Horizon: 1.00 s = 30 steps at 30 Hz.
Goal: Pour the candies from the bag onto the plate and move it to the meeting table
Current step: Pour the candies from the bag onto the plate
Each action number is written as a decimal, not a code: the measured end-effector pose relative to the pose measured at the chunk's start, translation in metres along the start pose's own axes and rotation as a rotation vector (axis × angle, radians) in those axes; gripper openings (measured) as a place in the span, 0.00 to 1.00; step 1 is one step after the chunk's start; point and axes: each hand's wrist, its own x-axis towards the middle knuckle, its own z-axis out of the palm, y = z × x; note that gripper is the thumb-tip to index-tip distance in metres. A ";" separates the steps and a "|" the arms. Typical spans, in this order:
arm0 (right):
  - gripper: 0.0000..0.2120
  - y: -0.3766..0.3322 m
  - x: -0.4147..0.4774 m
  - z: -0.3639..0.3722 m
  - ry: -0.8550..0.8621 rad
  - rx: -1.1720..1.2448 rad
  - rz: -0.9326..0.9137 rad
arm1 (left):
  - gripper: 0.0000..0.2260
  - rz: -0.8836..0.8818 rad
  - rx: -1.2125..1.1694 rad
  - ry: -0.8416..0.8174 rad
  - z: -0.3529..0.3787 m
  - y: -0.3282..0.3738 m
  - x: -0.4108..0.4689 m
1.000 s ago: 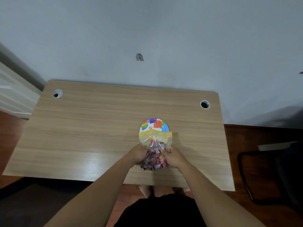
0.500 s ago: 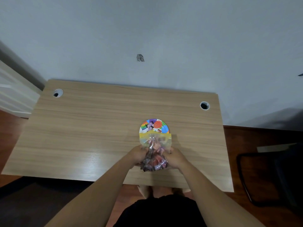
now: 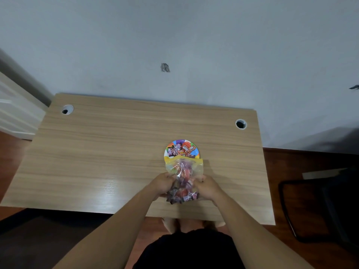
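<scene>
A clear plastic bag with a yellow zip edge (image 3: 183,171) holds wrapped candies and is tipped forward, its mouth over the near rim of a small colourful paper plate (image 3: 195,149). Several wrapped candies (image 3: 181,151) lie on the plate. My left hand (image 3: 162,183) grips the bag's left side and my right hand (image 3: 208,186) grips its right side, both near the bag's bottom, where most of the candies still sit.
The plate stands on a light wooden desk (image 3: 97,162) with a cable hole at the back left (image 3: 67,110) and at the back right (image 3: 240,124). A grey wall is behind it. A dark chair (image 3: 320,206) stands to the right on the wooden floor.
Candies have slid out of the bag onto the plate, which showed none a second ago. The bag's upper part has emptied a little. Both hands stay in the same grip.
</scene>
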 end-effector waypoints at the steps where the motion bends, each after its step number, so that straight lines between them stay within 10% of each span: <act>1: 0.13 0.001 -0.001 0.000 0.003 -0.002 0.001 | 0.11 0.000 -0.007 -0.003 0.000 -0.001 0.001; 30: 0.07 -0.004 -0.011 -0.005 0.052 0.051 -0.063 | 0.11 -0.027 -0.246 0.101 -0.002 -0.010 0.011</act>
